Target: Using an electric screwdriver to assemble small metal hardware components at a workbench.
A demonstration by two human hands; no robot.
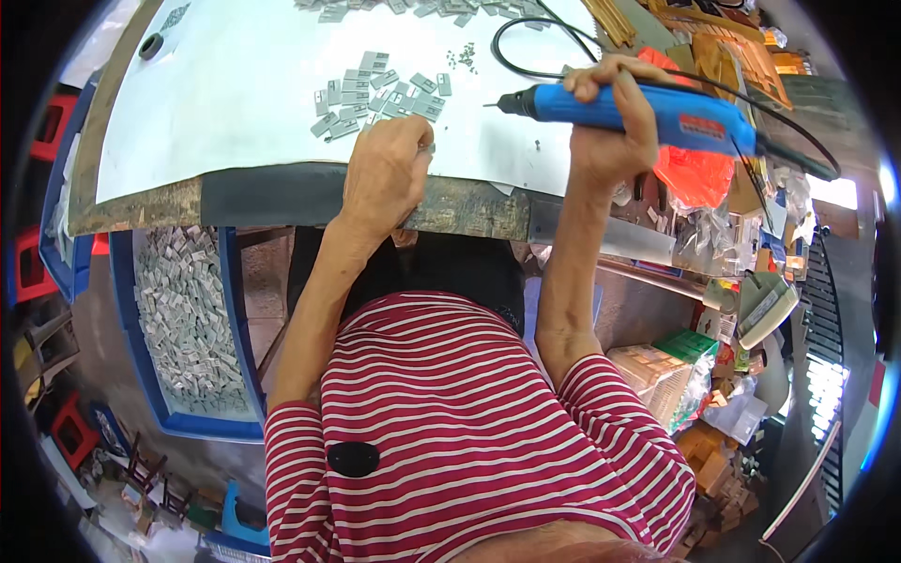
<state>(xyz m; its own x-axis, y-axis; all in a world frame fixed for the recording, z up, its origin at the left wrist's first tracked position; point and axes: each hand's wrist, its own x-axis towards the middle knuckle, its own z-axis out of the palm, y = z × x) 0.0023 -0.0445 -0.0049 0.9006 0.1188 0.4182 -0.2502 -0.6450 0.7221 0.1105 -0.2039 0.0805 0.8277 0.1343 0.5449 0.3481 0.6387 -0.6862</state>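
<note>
My right hand (615,117) is wrapped round a blue electric screwdriver (685,120), held level above the table with its thin bit pointing left. My left hand (387,169) is closed at the table's front edge, a bit of a small grey metal piece (430,148) showing at its fingertips; the rest is hidden. Just beyond it lies a loose cluster of flat grey metal pieces (380,94), which look like pencil sharpeners. Tiny screw-like parts (462,58) form a small pile to the right of them.
More grey pieces (422,7) line the far side of the white-covered table (216,113). A black cable (502,42) loops behind the screwdriver. Below left, a blue bin (246,328) holds many similar pieces. A red plastic bag (694,174) and clutter crowd the right.
</note>
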